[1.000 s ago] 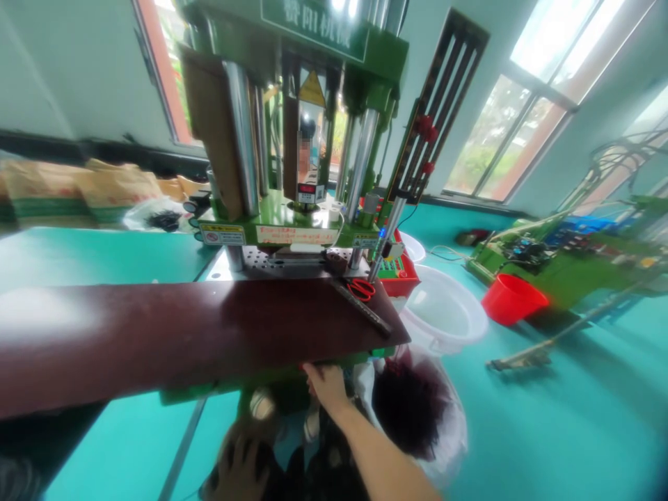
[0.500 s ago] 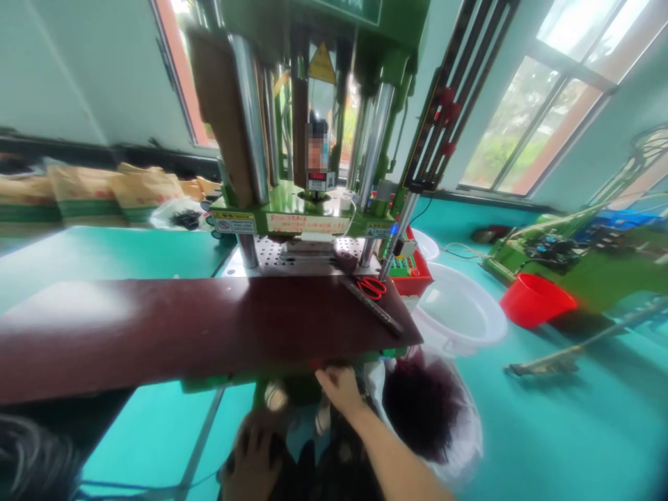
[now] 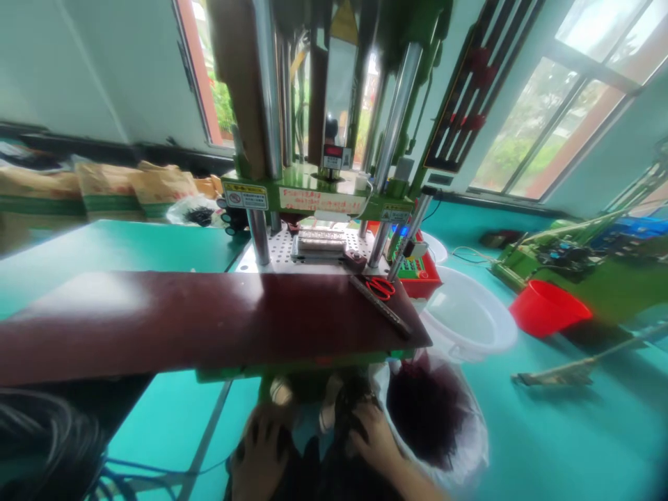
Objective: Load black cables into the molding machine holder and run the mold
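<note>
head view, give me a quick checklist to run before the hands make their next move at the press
1. Both hands out from under the green press: ok. Left hand and right hand sit low, below the brown board.
2. What the fingers grip: cannot tell. Both hands rest on a dark bundle on the lap; it is blurred.
3. Red scissors lying flat on the board: ok, beside a dark ruler-like strip near the right end.
4. Perforated press bed free of hands: ok.
5. Clear bag of dark pieces open and beside the right hand: ok.
</note>
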{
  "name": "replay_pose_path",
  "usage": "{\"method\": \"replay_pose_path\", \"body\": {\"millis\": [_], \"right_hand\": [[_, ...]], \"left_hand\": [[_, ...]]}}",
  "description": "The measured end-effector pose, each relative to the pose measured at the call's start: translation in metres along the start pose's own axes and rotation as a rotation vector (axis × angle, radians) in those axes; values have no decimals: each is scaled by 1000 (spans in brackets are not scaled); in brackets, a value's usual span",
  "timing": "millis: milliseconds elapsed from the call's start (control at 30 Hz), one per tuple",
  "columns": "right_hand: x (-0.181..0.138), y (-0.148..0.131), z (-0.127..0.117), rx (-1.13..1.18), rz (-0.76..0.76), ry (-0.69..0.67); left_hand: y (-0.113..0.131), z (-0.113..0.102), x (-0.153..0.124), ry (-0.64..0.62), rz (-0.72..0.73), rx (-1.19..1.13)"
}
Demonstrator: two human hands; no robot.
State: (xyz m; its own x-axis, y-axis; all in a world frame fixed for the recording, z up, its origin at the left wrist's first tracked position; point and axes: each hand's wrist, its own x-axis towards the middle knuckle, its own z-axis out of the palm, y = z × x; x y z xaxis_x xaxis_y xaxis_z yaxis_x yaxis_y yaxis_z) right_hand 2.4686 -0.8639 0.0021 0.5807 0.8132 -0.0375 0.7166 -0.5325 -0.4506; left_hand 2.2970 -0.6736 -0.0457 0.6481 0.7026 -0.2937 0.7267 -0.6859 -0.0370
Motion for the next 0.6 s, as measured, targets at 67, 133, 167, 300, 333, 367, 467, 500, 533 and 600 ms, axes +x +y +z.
{"method": "replay_pose_path", "body": {"millis": [67,133,167,300,333,367,467,500,533,600], "right_hand": [[-2,4,9,-54,16,-26],[-1,6,12,-85,0,-35],[0,6,12,-95,-11,-38],[3,10,12,-140,-54,-49],[3,13,13,-152,-64,-48],[4,16,14,-165,-75,-45],[5,24,18,-208,-110,-38],[5,26,18,-224,-117,-40],[6,27,19,-240,-121,-48],[7,27,21,-269,-121,-72]], "left_hand": [[1,-1,-2,20,1,7],[2,-3,-3,41,7,-4],[2,-4,-4,49,15,-12],[1,-7,-8,85,45,-75],[1,-7,-9,94,52,-99],[1,-8,-10,107,60,-125],[1,-11,-10,157,86,-204],[1,-13,-9,168,92,-233],[1,-15,-8,175,95,-264],[1,-16,-4,166,100,-339]]}}
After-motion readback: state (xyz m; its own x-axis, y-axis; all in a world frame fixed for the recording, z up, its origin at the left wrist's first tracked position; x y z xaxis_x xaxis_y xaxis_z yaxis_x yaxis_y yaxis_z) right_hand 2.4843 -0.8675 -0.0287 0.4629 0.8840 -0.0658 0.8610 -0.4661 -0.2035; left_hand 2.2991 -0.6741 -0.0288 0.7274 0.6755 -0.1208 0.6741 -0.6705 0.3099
